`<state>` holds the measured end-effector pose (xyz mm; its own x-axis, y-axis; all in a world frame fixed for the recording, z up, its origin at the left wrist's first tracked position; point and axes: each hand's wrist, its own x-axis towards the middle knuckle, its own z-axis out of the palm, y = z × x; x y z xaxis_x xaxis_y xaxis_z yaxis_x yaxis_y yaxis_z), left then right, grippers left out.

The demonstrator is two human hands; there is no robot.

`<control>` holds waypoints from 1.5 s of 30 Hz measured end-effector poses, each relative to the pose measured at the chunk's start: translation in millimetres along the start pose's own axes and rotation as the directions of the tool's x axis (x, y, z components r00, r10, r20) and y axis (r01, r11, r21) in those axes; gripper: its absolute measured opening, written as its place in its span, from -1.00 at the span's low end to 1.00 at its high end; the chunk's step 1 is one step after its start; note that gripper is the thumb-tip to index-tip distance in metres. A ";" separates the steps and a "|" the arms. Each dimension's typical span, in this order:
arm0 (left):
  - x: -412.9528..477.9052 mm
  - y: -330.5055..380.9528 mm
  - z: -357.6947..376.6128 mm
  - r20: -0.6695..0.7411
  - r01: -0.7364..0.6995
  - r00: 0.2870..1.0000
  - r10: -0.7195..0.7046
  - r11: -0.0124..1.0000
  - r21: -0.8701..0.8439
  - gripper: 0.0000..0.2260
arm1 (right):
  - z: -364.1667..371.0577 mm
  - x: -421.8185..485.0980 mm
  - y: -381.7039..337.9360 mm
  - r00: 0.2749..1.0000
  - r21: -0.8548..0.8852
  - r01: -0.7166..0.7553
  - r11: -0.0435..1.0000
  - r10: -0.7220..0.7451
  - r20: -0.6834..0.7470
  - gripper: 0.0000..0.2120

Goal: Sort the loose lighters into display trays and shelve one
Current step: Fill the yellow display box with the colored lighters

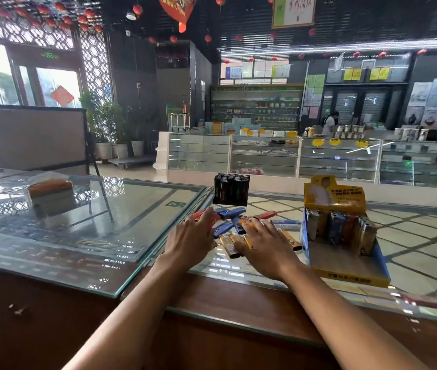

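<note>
**Both hands flat on the pile: sorting stage, no lighter lifted**

At centre frame, the loose lighters [229, 213] lie in a jumble of red, blue and yellow on the glass counter [412, 244]. The left hand [190, 236] rests over the red and blue ones at the left of the heap. The right hand [262, 247] lies over the yellow lighters [229, 245] at its lower right. Both hands are spread with the fingers stretched out, pressing or touching rather than gripping. The fingertips are partly hidden among the lighters, so a light pinch cannot be ruled out.

Just right of the pile stands a yellow-and-blue display tray [345, 276], partly filled, with empty room at its front. Directly behind the pile sits a black tray [231, 189] packed with dark lighters.

This looks like the sorting step, with the hands gathering or separating lighters by colour. Shelving seems some way off. The next move probably calls for closing the fingers on one lighter, or a small matching group. These would then be turned upright and set into a free slot of the tray on the right without knocking over those already standing there.
</note>
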<state>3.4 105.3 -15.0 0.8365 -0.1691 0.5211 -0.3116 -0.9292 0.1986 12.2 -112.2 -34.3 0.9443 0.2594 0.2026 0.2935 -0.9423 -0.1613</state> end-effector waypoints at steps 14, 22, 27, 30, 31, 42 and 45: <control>2.3 84.0 -14.0 0.026 -0.152 0.978 0.205 0.799 -0.581 -0.87 | -106.2 -60.6 23.5 0.923 0.660 0.258 0.706 0.021 -0.383 -0.75; 14.6 164.3 0.0 0.085 -0.213 0.907 0.413 0.623 -0.752 -0.79 | -137.8 -93.8 95.7 0.952 0.681 0.227 0.696 -0.010 -0.306 -0.77; 32.4 180.5 0.1 0.221 -0.034 0.905 0.364 0.580 -0.814 -0.87 | -155.1 -96.9 134.1 0.931 0.815 0.251 0.523 0.100 -0.352 -0.75; 41.5 180.6 5.4 0.283 0.161 0.931 0.232 0.434 -0.886 -0.80 | -161.4 -94.2 152.9 0.907 0.846 0.283 0.452 0.161 -0.389 -0.79; 44.6 180.3 8.7 0.296 0.212 0.937 0.187 0.370 -0.905 -0.79 | -161.3 -91.4 157.1 0.893 0.833 0.292 0.470 0.178 -0.414 -0.81; 56.9 169.3 35.4 0.395 0.394 0.917 0.052 0.027 -0.919 -0.72 | -137.9 -62.2 181.1 0.832 0.647 0.183 0.740 0.234 -0.504 -0.80; 59.3 167.6 36.3 0.431 0.431 0.901 0.036 0.029 -0.902 -0.70 | -130.2 -63.7 180.3 0.835 0.611 0.159 0.775 0.224 -0.502 -0.80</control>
<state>17.1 -72.4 19.1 0.9372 -0.3278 0.1189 -0.0555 0.1963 0.9790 -14.4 -326.2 49.5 0.7798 -0.1005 0.6179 0.4691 -0.5597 -0.6831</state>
